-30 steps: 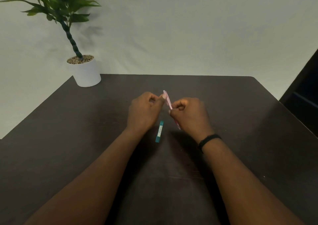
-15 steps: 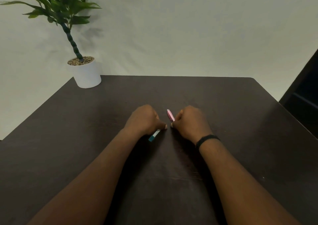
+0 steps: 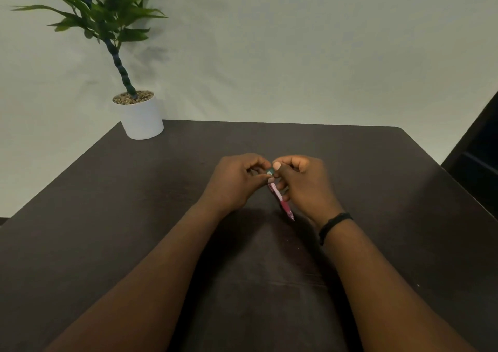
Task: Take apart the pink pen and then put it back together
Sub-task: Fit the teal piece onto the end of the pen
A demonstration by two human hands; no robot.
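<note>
The pink pen (image 3: 282, 202) hangs tilted above the dark table (image 3: 134, 203), its darker pink grip and tip pointing down toward me. My right hand (image 3: 304, 184) is closed on the pen's upper part. A small teal piece (image 3: 269, 173) shows between the fingertips of both hands, at the pen's top end. My left hand (image 3: 237, 182) pinches that teal piece, with its thumb near the pen's top. Most of the teal piece is hidden by fingers.
A green plant in a white pot (image 3: 141, 118) stands at the table's far left corner. A dark piece of furniture (image 3: 479, 163) lies beyond the right edge. A black band (image 3: 334, 223) circles my right wrist.
Both hands dropped to the table, where the left took up the teal piece. They have since risen, and the teal piece now sits at the pen's top end.
</note>
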